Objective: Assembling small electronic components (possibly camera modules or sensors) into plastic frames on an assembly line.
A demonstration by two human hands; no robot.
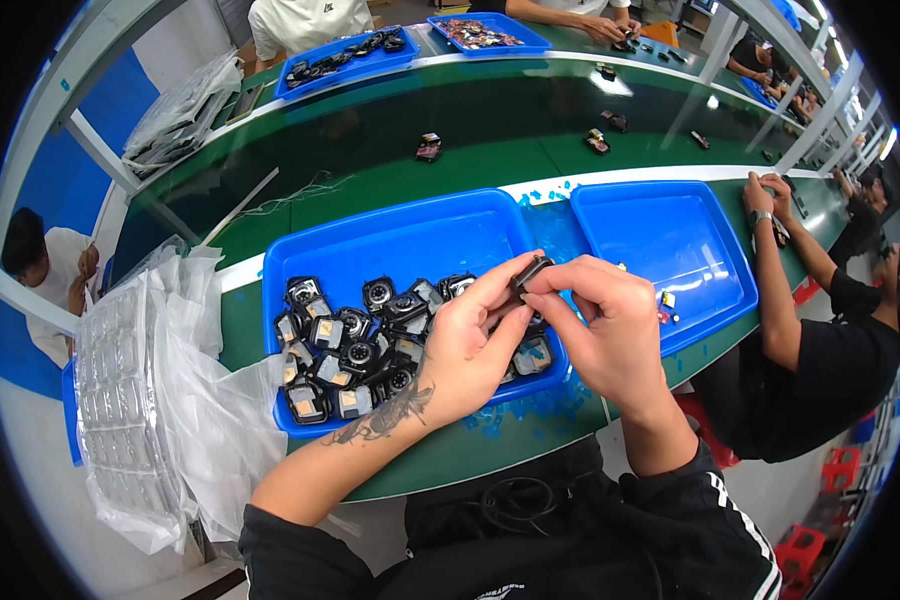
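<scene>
The left hand and right hand are both pretty much closed, thumbs and fingers pinching 1 small black part just right of centre frame. There's a blue tray underneath with a messy pile of black watch-like pieces, sitting on the green worktop.

1. One head-worn fisheye camera, the left of a pair, looks down and forward from above the wearer's black shirt.
2. The hands are near, just about mid-frame.
3. The wide lens bows the table's edges and reaches a co-worker opposite, cropped above.
</scene>
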